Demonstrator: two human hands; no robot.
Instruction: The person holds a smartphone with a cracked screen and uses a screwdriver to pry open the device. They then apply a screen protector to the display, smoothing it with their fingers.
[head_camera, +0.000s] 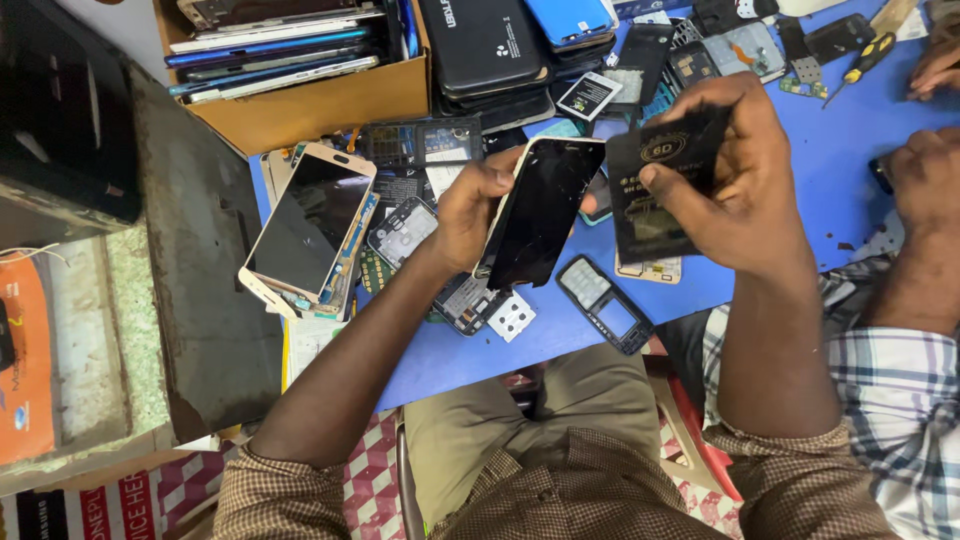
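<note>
A gold-edged phone (310, 228) lies at the left on the blue table (850, 150). The left hand (468, 210) grips a dark-screened phone (541, 211) above the table's near edge; just right, the right hand (735, 180) pinches a black packet (655, 185).

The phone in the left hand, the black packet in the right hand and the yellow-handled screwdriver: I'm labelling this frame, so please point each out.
phone (545, 210), head view, middle of its dark screen.
black packet (655, 175), head view, its upper face under the round emblem.
yellow-handled screwdriver (866, 58), head view, on the handle.
</note>
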